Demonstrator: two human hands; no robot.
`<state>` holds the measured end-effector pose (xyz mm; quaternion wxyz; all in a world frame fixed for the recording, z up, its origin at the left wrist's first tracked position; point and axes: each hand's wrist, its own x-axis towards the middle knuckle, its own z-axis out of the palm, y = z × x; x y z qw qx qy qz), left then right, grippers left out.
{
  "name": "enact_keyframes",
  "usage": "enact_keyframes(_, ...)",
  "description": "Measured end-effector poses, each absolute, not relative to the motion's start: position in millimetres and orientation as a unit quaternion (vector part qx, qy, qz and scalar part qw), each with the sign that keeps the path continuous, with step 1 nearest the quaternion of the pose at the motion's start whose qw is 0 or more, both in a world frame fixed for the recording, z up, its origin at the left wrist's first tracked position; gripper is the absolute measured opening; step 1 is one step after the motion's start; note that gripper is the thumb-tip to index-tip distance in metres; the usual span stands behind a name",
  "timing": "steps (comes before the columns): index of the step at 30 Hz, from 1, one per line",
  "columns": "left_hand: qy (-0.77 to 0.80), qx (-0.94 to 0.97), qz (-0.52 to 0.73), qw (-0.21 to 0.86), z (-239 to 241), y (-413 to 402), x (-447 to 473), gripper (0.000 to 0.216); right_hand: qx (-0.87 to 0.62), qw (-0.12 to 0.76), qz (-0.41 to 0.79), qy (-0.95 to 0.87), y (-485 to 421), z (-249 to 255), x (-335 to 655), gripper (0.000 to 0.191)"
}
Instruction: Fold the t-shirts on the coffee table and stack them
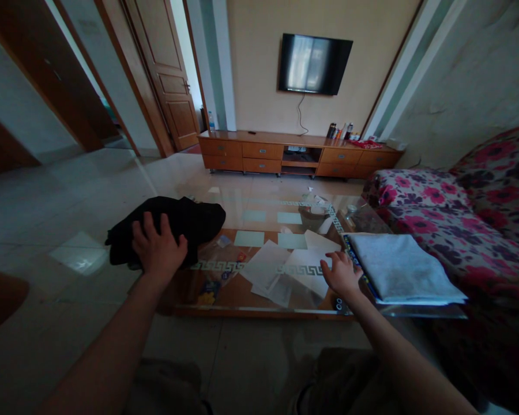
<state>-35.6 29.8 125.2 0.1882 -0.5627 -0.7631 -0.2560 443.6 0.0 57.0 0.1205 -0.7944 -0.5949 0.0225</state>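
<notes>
A bundle of black cloth (199, 222) lies at the left end of the glass coffee table (225, 245). My left hand (160, 248) rests against it with the fingers spread and nothing gripped. On the table's right side lies a flat, folded light-grey cloth (402, 268), with a dark patterned edge showing along its left side. Just left of that edge is my right hand (342, 272), fingers apart and holding nothing. Whether it touches the glass I cannot tell.
White papers (270, 268) and small packets show through the glass. A floral sofa (436, 213) stands at the right. Beyond the table, a wooden cabinet (262, 151) carries several bottles, below a wall-mounted television (315, 63). A wooden door (168, 75) is at the back left.
</notes>
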Motion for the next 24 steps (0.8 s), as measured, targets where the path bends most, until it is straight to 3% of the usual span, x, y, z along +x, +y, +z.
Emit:
enact_keyframes(3, -0.791, -0.518, -0.272, 0.18, 124.4, 40.2, -64.3, 0.074, -0.785, 0.101, 0.018, -0.611, -4.9, 47.0, 442.5, 0.039)
enact_keyframes(10, -0.766, -0.495, -0.387, 0.132, 112.4, 66.7, -92.0, 0.029, -0.775, 0.083, 0.029, -0.625, 1.2, 43.1, 445.2, 0.034)
enact_keyframes(17, -0.578, -0.564, -0.571, 0.149, 151.9, 56.0, -30.7, 0.026, -0.764, 0.129, 0.03, -0.632, 1.5, 49.5, 436.4, 0.032)
enact_keyframes(19, -0.498, -0.63, -0.589, 0.092, 162.0, 34.7, 20.5, 0.022, -0.724, 0.192, 0.043, -0.661, -0.6, 52.2, 424.4, 0.036)
enact_keyframes(21, -0.396, -0.731, -0.555, -0.026, 161.6, 5.5, 76.6, 0.022, -0.64, 0.28, 0.106, -0.708, -4.3, 51.0, 408.4, 0.054)
enact_keyframes(23, -0.268, -0.832, -0.455, -0.169, 153.1, -25.3, 124.3, 0.026, -0.546, 0.376, 0.234, -0.711, -9.2, 45.2, 393.1, 0.076)
enact_keyframes(24, -0.218, -0.863, -0.395, -0.227, 147.5, -38.7, 141.9, 0.027, -0.516, 0.416, 0.295, -0.688, -11.9, 41.2, 387.4, 0.077)
